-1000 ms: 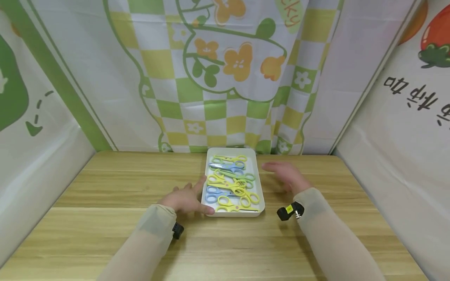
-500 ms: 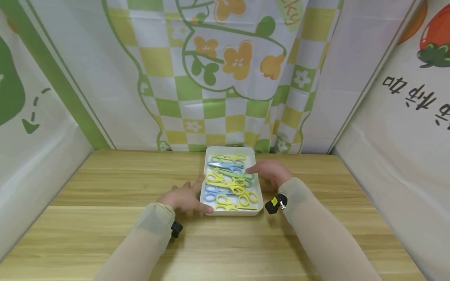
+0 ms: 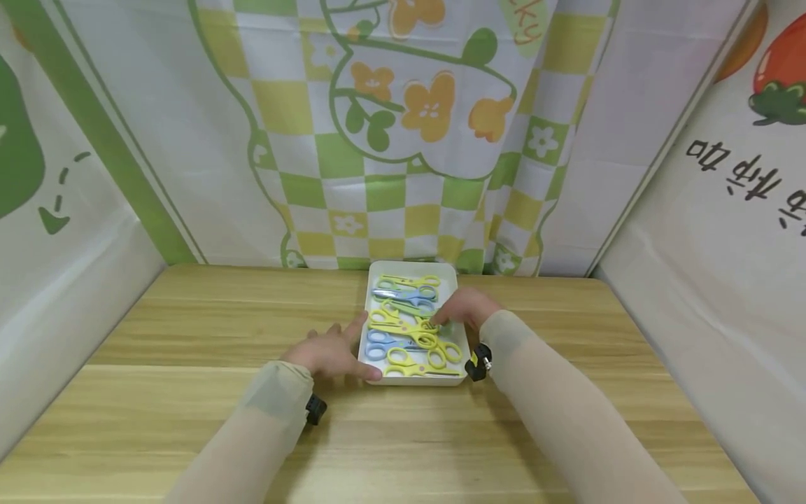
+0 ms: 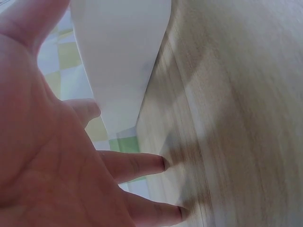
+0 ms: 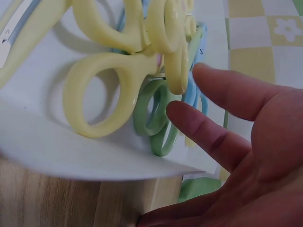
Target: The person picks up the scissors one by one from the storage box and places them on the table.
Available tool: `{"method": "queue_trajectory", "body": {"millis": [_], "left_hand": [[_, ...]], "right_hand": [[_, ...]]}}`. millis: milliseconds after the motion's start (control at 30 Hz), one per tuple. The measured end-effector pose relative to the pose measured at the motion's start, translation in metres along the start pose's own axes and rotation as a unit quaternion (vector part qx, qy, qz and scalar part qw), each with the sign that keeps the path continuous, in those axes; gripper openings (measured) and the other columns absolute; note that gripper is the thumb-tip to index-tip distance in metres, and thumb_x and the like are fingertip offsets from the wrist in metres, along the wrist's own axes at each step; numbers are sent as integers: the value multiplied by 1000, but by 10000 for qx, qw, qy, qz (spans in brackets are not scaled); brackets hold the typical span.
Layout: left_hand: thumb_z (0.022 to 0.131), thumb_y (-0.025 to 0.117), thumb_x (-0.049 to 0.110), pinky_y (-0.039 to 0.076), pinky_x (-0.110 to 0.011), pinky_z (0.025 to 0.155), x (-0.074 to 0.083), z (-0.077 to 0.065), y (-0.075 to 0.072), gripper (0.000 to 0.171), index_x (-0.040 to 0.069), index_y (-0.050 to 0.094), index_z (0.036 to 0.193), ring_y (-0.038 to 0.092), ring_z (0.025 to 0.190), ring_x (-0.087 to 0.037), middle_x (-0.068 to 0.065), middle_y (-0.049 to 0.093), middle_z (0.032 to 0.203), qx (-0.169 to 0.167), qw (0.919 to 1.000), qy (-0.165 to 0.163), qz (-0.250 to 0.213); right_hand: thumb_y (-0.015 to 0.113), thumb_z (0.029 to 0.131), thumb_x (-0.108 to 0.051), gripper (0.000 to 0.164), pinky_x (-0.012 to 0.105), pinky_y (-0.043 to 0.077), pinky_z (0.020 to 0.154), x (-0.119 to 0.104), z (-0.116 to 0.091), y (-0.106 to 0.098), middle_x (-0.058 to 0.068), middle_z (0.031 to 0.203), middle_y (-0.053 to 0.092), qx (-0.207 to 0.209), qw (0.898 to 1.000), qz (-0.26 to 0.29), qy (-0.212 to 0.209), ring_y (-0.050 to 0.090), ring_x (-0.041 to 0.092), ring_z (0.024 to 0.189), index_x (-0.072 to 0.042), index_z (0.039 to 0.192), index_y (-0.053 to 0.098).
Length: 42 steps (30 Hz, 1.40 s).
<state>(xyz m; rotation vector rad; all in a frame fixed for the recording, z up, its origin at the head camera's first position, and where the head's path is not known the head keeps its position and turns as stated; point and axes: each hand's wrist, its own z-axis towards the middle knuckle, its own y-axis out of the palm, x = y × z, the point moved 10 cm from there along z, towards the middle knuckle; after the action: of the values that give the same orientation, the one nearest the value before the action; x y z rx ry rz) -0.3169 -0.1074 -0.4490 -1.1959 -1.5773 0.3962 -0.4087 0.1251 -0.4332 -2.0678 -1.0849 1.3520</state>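
Resting in a white tray [image 3: 415,381] are yellow, blue and green scissors [image 3: 412,334]; the right hand [image 3: 467,308] hangs over them, thumb and forefinger narrowly parted. The spread left hand [image 3: 330,355] touches the tray's side. Curtain letters [image 3: 527,21] read "cky"; black characters [image 3: 748,176] mark the wall [image 3: 705,245].

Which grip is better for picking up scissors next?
Probably the right grip: its thumb and finger reach over the white tray, close to the green-handled scissors. The left grip is at the tray's left side, fingers spread.
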Motion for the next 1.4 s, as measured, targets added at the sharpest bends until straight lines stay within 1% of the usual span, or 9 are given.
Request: {"method": "queue_trajectory", "body": {"millis": [133, 200, 333, 433, 567, 733, 967, 1200, 1400], "left_hand": [[73, 80, 61, -6, -73, 106, 1, 0, 0, 126, 24, -1, 161, -3, 141, -58, -32, 5, 159, -21, 10000, -36, -60], [73, 80, 61, -6, -73, 106, 2, 0, -1, 125, 23, -1, 162, -3, 141, -58, -33, 5, 158, -6, 10000, -12, -80], [74, 79, 61, -7, -70, 108, 4, 2, -1, 125, 19, 0, 162, 1, 144, -52, -33, 8, 158, -11, 10000, 95, -1], [75, 79, 60, -8, -65, 111, 6, 2, -1, 125, 15, 0, 161, 4, 147, -45, -33, 10, 158, -22, 9998, 186, 35], [75, 79, 60, -8, -65, 111, 6, 1, -1, 125, 15, 0, 161, 5, 147, -45, -33, 10, 158, -18, 9998, 186, 15], [74, 79, 61, -7, -66, 111, 4, 1, 0, 126, 16, 0, 161, 4, 146, -46, -34, 10, 158, -17, 9999, 139, 30], [74, 79, 61, -7, -66, 111, 4, -1, -1, 125, 17, 1, 162, 4, 147, -46, -33, 10, 158, -6, 9999, 123, 29], [75, 78, 61, -6, -67, 110, 4, -2, 0, 124, 17, 1, 162, 3, 146, -48, -32, 10, 159, 0, 10000, 99, 6], [74, 78, 63, -8, -66, 111, 2, -1, 1, 126, 18, -1, 161, 0, 146, -48, -32, 8, 159, -64, 9999, 81, 20]], "right_hand": [[85, 76, -25, 37, 43, 45, 98, -5, 1, 0, 14, 115, 66, 91, 9947, -1012, -187, 59, 30, 106, 1, 99, 73], [84, 75, -23, 38, 41, 48, 94, -5, 2, 0, 13, 114, 66, 79, 9914, -1294, -166, 59, 29, 102, 2, 101, 72], [82, 75, -19, 40, 38, 50, 89, -2, 4, 4, 11, 113, 63, -121, 9914, -1304, 54, 56, 26, 98, 2, 106, 70], [83, 76, -22, 39, 36, 50, 87, -1, 6, 7, 10, 111, 62, -263, 9901, -1372, 121, 56, 25, 97, 1, 104, 70], [84, 76, -26, 39, 36, 51, 87, -3, 7, 10, 9, 110, 63, -359, 9862, -1618, 36, 57, 25, 96, 0, 102, 71], [85, 76, -29, 47, 37, 50, 90, -4, 7, 14, 10, 111, 62, -423, 9854, -1651, 20, 56, 25, 98, 2, 107, 69], [84, 78, -30, 46, 37, 48, 94, -5, 6, 14, 9, 112, 62, -393, 9802, -1941, -56, 56, 24, 100, 1, 109, 69], [83, 81, -26, 42, 39, 46, 96, -2, 9, 13, 9, 113, 62, -511, 9849, -1649, -97, 55, 25, 101, 1, 111, 69], [79, 84, -23, 38, 41, 43, 102, -2, 6, 11, 11, 126, 61, -627, 9870, -1436, -361, 54, 27, 117, -2, 114, 71]]}}
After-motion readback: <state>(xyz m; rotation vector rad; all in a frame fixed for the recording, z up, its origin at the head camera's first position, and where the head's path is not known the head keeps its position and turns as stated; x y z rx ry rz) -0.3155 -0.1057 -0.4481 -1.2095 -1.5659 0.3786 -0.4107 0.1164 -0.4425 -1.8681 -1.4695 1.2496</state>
